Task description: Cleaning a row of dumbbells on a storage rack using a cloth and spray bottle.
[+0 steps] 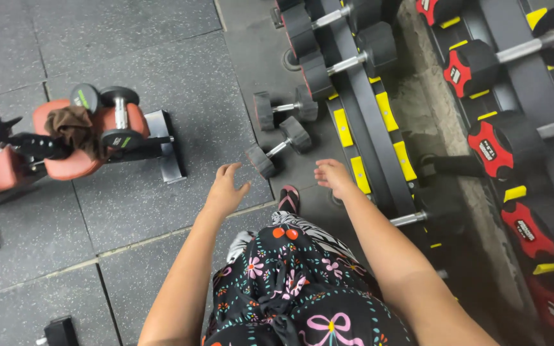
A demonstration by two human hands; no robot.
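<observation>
Both hands empty, fingers spread: left hand [224, 189] and right hand [333, 177] reach toward the small dumbbell [277, 147] on the floor beside the rack [379, 122] (second dumbbell just beyond). Reach step; next requires lowering and gripping its handle.

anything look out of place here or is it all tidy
Two small black hex dumbbells lie loose on the grey rubber floor beside the black and yellow dumbbell rack, not on it. A brown cloth and another dumbbell sit on the red padded bench. Both hands, left and right, are empty.
</observation>
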